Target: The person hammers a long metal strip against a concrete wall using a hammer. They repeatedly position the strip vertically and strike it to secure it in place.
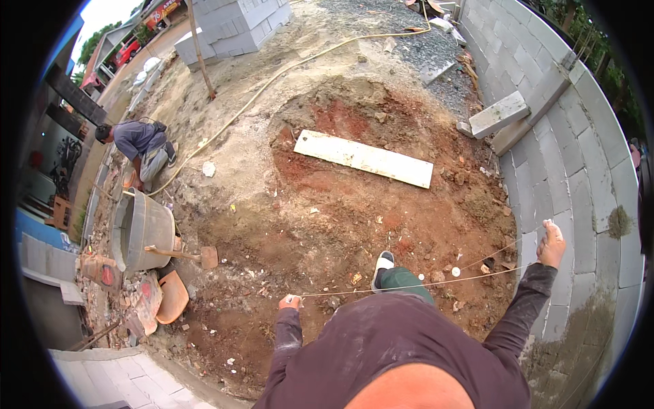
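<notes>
A thin string (409,283) runs across in front of my body between my two hands. My left hand (290,302) is low in the middle, fingers closed on the string. My right hand (550,244) is raised at the right beside the grey block wall (575,198), also pinching the string, with another strand slanting down from it toward the ground. Below, my foot in a light shoe (381,266) stands on red-brown dirt, near small scraps of rubble.
A long white board (361,159) lies ahead. A person (139,143) crouches at left near a large tub (153,232), a hoe (208,258) and rubble. Block stacks (231,27), a pole (204,71) and hose (272,82) are beyond. A loose block (497,114) juts from the right wall.
</notes>
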Tool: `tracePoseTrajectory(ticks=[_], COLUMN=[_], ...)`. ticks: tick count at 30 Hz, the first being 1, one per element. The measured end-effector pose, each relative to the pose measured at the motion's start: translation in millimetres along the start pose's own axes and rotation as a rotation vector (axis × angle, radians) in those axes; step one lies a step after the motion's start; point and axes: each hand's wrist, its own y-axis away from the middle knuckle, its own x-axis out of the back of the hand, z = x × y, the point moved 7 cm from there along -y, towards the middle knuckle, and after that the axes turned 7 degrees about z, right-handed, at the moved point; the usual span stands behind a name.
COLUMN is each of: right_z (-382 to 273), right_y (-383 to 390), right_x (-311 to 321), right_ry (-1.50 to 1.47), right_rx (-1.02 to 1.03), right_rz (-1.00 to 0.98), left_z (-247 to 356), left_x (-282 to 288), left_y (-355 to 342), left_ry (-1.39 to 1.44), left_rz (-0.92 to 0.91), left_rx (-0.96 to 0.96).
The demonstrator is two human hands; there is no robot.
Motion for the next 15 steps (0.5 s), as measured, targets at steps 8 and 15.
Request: tracePoseTrajectory(ticks=[8,15], right_z=[-13,5], right_y=[-130,-225], right_x=[-199,-316], right_ry=[0.064,0.044], right_rx=[-0.111,-0.094], right_rz=[-0.131,-0.059], left_z=[41,109], left_x=[-58,-126], left_y=[-46,-173], left_ry=[0.100,-0.469], left_rz=[0.070,-0.018], left_rx=[0.260,0.337])
